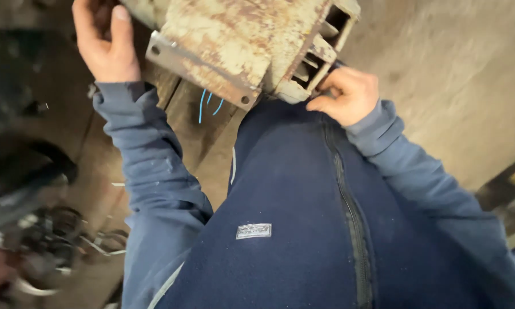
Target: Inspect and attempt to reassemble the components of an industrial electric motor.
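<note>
Head view looked steeply down over a dark blue zipped jacket (303, 217). Far left, blurred in shadow, lay a heap of dark parts and wire loops (46, 240) that could not be told apart. Next to it ran the worn wooden bench (197, 143), with a few short blue wire ends (209, 103) lying on it.

At the upper left the left hand (106, 43) was raised, fingers curled toward the top edge of the frame and thumb along the near side of the rusty metal housing (251, 43); it seemed to grip the housing's far end, though the contact itself was cut off, so I could not tell for certain.

The housing sat at the top centre, resting over the bench edge and against the person's chest. It looked like a cast casing: pale, flaking paint over brown rust, a flat mounting foot (200, 71) with bolt holes at its corners, and open cooling slots at its right end.

It probably handled as heavy, rigid and rough, not slippery, with flakes and sharp edges that could bite bare skin. The foot and the slotted end looked the soundest places to hold.

On the right, the right hand (349, 94) was clenched on the lower corner of the slotted end, fingers hooked at the ribs.
</note>
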